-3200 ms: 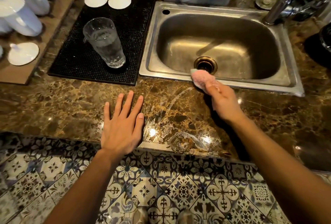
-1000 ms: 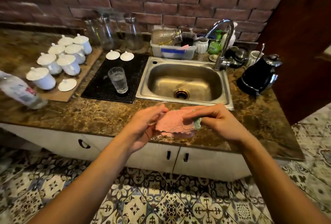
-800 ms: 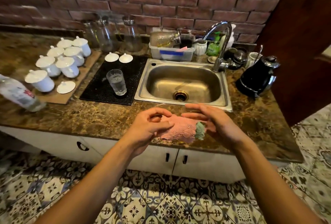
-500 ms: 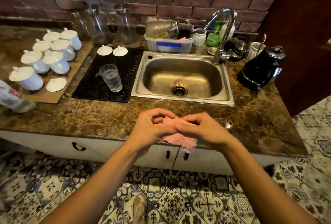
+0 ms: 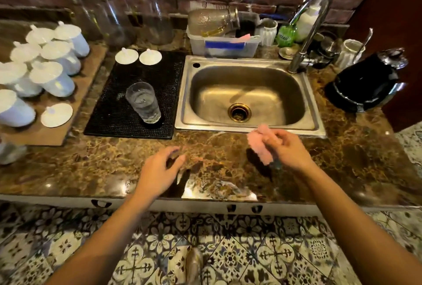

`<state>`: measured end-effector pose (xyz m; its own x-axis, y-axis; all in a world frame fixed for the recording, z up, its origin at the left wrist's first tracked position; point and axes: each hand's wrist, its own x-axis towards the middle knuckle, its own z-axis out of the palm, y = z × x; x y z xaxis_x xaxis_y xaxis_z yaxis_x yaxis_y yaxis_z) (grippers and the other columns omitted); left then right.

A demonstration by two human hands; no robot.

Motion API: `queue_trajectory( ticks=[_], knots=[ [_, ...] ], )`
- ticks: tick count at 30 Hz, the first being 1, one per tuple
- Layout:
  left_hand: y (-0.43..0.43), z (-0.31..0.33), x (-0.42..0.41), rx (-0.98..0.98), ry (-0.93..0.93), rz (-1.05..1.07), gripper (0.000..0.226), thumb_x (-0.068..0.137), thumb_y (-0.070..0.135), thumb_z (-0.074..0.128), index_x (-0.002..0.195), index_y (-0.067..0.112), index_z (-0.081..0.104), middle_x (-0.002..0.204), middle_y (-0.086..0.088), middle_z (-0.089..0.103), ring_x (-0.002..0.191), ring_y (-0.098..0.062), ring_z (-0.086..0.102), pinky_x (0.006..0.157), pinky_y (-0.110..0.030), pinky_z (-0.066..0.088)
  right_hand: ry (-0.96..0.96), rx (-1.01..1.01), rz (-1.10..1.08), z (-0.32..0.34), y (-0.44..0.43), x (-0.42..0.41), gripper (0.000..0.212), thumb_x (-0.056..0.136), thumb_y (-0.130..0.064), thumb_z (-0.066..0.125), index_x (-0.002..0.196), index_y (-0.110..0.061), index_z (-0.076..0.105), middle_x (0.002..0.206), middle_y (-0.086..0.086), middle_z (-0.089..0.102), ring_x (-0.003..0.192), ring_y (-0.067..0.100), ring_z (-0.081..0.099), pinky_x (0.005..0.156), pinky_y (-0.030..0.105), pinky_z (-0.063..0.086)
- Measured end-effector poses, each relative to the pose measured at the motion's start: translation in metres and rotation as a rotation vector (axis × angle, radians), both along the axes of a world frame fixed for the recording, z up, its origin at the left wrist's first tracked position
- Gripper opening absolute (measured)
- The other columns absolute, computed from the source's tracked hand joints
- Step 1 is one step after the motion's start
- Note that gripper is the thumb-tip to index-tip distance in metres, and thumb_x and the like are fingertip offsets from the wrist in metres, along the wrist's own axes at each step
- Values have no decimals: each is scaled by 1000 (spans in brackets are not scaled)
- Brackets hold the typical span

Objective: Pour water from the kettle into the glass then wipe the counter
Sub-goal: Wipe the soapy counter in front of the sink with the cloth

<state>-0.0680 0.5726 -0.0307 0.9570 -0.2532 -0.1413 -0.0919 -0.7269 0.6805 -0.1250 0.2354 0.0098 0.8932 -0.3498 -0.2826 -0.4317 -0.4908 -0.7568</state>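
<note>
A clear glass holding water stands on the black mat left of the sink. The black kettle rests on the brown marble counter at the far right. My right hand grips a bunched pink cloth just above the counter, in front of the sink's front rim. My left hand hovers over the counter's front part, fingers loosely curled and apart, holding nothing. A wet streak shines on the counter near the front edge between my hands.
The steel sink with its tap sits behind my hands. Several white lidded cups stand on a board at the left. Glass jars and a plastic tub line the brick wall. Patterned floor tiles lie below.
Both hands held the pink cloth together in front of the counter; now the left hand has let go and moved left, and the right hand has carried the cloth toward the sink's front rim.
</note>
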Motion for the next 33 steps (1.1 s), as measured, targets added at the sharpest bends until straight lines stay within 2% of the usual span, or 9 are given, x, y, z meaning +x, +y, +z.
queue_trajectory(
  ticks=[3,5,7,11,14,18,21,26,33],
  knots=[
    [29,-36,15,302,-93,-133,54,106,46,42,146,13,57,151,-13,56,142,-33,48,117,-45,36,-171,-190,-193,-29,-7,13,16,103,-41,57,114,-42,68,92,-21,68,87,10,67,82,34,55],
    [41,-53,17,479,-89,-141,67,104,53,22,158,18,41,167,-12,36,154,-35,28,125,-52,19,-267,-265,-281,-45,-2,18,32,104,-33,58,134,-29,67,109,-9,72,98,10,64,93,28,49],
    [46,-68,14,557,-64,-143,76,99,58,6,165,23,19,174,-8,13,160,-34,8,128,-52,4,-248,-295,-275,-61,13,24,37,104,-25,57,141,-22,63,124,4,72,106,15,64,95,17,41],
    [48,-91,7,578,-99,-127,74,99,62,-3,165,27,-3,174,-4,-9,160,-30,-11,128,-54,-6,-115,-294,-144,-90,65,36,41,107,-18,51,147,-15,56,143,17,62,124,39,61,103,41,45],
    [50,-98,8,571,-143,-119,74,101,63,-8,165,27,-2,174,-4,-11,160,-28,-14,128,-53,-9,-102,-315,-88,-105,94,48,44,106,-13,47,150,-8,49,145,21,55,129,42,52,109,54,42],
    [50,-99,5,510,-179,-99,70,104,59,-2,165,26,7,174,-3,-2,161,-28,-7,128,-52,-8,-50,-288,28,-115,118,65,51,109,-20,40,159,-8,35,162,19,38,149,39,34,123,52,25],
    [49,-97,4,473,-202,-80,66,106,52,5,165,21,15,174,-3,5,161,-24,-1,129,-51,-4,-105,-289,240,-118,131,71,54,111,-20,37,164,-12,24,170,13,24,158,28,16,128,36,2],
    [50,-91,-1,433,-255,-40,62,104,36,23,159,11,37,170,-6,26,159,-21,17,129,-53,6,-127,-234,579,-113,135,93,52,112,-24,38,162,-17,25,170,4,21,158,16,10,119,12,-11],
    [52,-91,-1,418,-267,-40,60,101,27,31,157,9,40,169,-8,31,159,-26,21,130,-52,6,-42,-151,961,-104,161,77,51,111,-28,41,161,-26,32,170,1,22,158,12,11,126,25,-2]
  ],
)
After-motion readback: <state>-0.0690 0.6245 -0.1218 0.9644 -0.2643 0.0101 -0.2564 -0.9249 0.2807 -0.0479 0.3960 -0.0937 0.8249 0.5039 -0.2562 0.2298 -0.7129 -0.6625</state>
